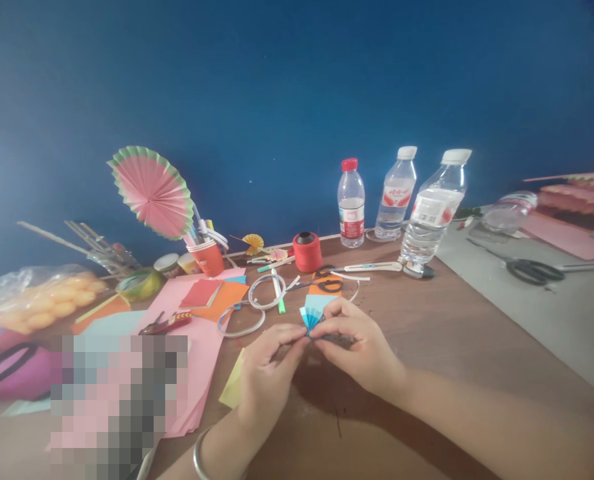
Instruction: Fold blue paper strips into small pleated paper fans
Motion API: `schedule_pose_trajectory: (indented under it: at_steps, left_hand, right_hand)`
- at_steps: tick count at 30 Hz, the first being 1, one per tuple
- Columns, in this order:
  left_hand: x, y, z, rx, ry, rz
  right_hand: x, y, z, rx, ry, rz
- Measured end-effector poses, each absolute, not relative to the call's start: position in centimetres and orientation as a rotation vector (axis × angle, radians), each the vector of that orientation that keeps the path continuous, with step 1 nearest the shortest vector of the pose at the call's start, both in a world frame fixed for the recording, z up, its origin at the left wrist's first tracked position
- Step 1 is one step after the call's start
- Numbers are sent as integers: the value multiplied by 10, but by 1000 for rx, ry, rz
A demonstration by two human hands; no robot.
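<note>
Between my two hands is a small blue pleated paper fan (311, 320), spread out at its top and gathered at its base. My left hand (274, 360) pinches its left side near the base with thumb and forefinger. From the right, my right hand (359, 343) pinches the other side, fingertips close to the left ones. Just behind the fan lie a light blue paper piece (321, 303) and orange paper (319, 280), with black-handled scissors (329, 287) across them. A yellow paper sheet (233, 383) lies partly under my left hand.
Pink sheets (204, 373) and red-handled pliers (169, 324) lie at left. A red cup (207, 259) holds a large pink-green paper fan (151, 190). Tape rings (241, 323), a red thread spool (307, 252), a utility knife (374, 267) and bottles (351, 203) stand or lie behind.
</note>
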State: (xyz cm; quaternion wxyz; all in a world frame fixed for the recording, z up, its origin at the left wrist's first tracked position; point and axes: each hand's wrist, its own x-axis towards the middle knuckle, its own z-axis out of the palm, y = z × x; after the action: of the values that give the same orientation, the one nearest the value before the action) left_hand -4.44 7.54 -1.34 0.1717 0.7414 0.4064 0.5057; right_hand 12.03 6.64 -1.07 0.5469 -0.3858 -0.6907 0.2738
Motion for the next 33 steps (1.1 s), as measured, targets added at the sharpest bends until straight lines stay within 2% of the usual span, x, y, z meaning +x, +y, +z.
schedule_pose_trajectory:
  at_steps: [15,25,33]
  left_hand:
    - [-41,72,-7,2071,1097,1398]
    - [-43,73,-10,2144,1172,1439]
    - [-43,73,-8,2202,1159,1456]
  right_hand:
    - [120,65,-3,-939,-1668,825]
    - [121,69,-13,-978,-1558,719]
    - [125,79,-18,-731,-1604,1000]
